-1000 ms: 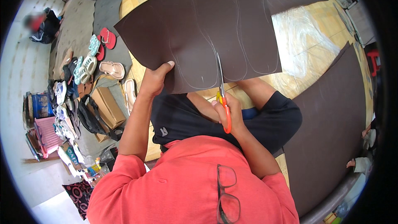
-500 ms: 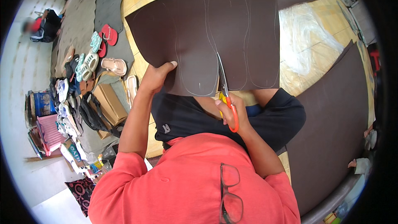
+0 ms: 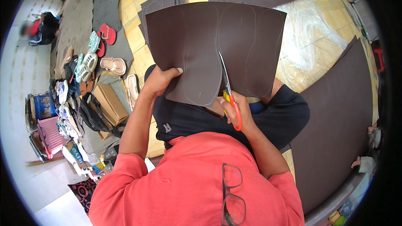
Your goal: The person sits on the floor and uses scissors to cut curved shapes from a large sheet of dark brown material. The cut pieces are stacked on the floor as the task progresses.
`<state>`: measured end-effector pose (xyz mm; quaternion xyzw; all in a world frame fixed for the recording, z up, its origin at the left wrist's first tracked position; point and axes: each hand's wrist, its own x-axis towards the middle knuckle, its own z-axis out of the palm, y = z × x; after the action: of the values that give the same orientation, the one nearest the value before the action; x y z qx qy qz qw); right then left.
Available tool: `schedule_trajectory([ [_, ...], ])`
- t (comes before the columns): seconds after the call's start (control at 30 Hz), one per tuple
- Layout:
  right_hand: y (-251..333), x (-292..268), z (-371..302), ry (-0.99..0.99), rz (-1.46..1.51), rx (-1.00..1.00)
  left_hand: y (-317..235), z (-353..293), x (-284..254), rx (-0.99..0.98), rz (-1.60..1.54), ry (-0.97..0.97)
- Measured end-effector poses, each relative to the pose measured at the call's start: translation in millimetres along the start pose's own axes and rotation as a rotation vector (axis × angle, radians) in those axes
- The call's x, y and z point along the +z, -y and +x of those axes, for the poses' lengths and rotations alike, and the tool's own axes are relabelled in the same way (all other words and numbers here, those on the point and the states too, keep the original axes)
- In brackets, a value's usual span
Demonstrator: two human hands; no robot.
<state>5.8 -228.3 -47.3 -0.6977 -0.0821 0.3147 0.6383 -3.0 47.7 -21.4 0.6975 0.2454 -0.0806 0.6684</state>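
A dark brown sheet (image 3: pixel 197 37) with pale sole-shaped outlines drawn on it is held up over my lap. My left hand (image 3: pixel 161 79) pinches its left lower edge, thumb on top and fingers hidden beneath. In my right hand (image 3: pixel 238 109) is a pair of scissors (image 3: pixel 225 75) with orange and yellow handles. The blades point away from me and sit in a cut that runs up from the near edge, along one outline. Left of the cut, the sheet hangs lower and bends toward me.
Cut brown pieces (image 3: pixel 161 2) lie beyond the sheet, and a larger brown sheet (image 3: pixel 335 129) covers the floor at right. Clear plastic film (image 3: pixel 305 37) lies crumpled at far right. Sandals (image 3: pixel 113 65), a cardboard box (image 3: pixel 109 104) and piled shoes are at left. A person sits far left.
The sheet's far edge has dropped toward me and the sheet has tilted, uncovering the cut pieces behind it. The cut has opened wider, its left flap lower. My right hand keeps the scissors.
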Motion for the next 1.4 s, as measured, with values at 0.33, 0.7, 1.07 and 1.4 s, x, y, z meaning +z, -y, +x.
schedule_trajectory([
  [0.33,-17.8,6.2,3.0,-0.055,0.081,0.032,15.1,-9.1,28.9,-0.081,-0.141,0.112],
  [0.7,-22.7,12.1,9.2,-0.086,0.117,-0.123,40.2,-12.1,45.5,-0.135,-0.280,0.136],
  [1.07,-34.1,16.9,20.4,-0.164,0.101,-0.198,45.7,-24.7,51.8,-0.184,-0.366,0.147],
  [1.4,-49.6,23.5,42.6,-0.318,-0.092,-0.618,42.1,-36.7,57.5,-0.237,-0.426,0.170],
])
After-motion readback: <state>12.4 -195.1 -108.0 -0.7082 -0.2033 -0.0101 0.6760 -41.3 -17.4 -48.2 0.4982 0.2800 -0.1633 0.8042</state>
